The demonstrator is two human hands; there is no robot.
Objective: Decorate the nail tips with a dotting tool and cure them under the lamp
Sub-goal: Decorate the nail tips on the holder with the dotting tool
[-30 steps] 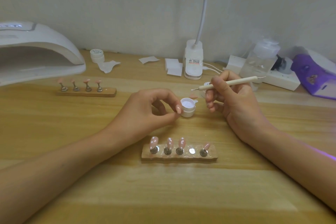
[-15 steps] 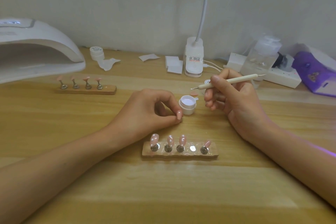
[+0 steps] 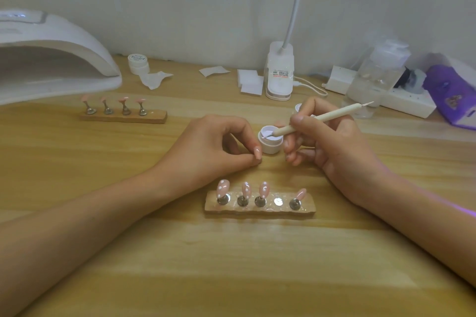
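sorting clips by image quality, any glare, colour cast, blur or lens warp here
Head view: wide-angle warp curves the pale wooden table and stretches the white domed curing lamp at left; a purple streak of light falls on the right forearm; the clear plastic pump bottle looks soft; dotted pink nail tips look sharp.

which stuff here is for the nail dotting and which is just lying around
For the job: dotting tool, open gel pot, near nail-tip stand, far nail-tip stand, curing lamp.
Lying about: closed jar, paper wipes, clear bottle, purple box.

Single head view, looking forward and down, close over wooden table point(image 3: 231, 265), wall behind.
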